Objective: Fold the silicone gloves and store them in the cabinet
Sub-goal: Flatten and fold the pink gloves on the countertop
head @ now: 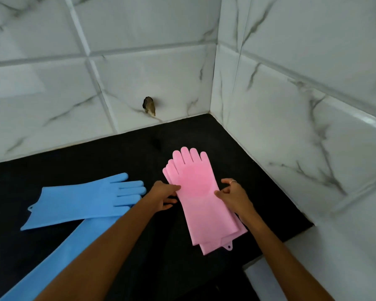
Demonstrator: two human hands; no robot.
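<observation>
Two pink silicone gloves (197, 192) lie stacked flat on the black counter (96, 153), fingers pointing toward the back wall. My left hand (164, 193) pinches the stack's left edge near the palm. My right hand (233, 195) holds the right edge, a ring on one finger. To the left lie two blue silicone gloves: one (83, 199) flat with fingers pointing right, the other (59, 257) under it and under my left forearm, running to the bottom left. No cabinet is in view.
White marble-look tiled walls meet in a corner behind the counter. A dark hole (149, 106) breaks the back wall just above the counter. The counter's right end stops at a tiled ledge (334, 246).
</observation>
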